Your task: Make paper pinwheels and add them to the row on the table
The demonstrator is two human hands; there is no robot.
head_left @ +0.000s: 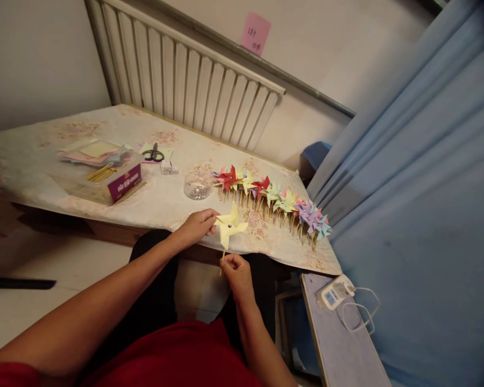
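Observation:
A pale yellow paper pinwheel [230,226] on a thin stick is held over the table's near edge, its blades facing up at me. My left hand [199,224] pinches the tip of its left blade between thumb and fingers. Lower down, the stick [223,253] is gripped by my right hand [236,271], with fingers closed round it. Just beyond stands a clear round tub [198,187] of small shiny pieces. Finished-looking pinwheels [274,196] in red, yellow, green, purple and blue lie in a long row to the right.
A clear box [121,185] with a purple label holds sticks at the left, paper sheets [94,153] behind it. Scissors [153,153] and small white boxes [169,167] lie nearby. A white plug device [334,294] with a cable rests on a side bench [347,355]. Blue curtain [419,204] hangs right.

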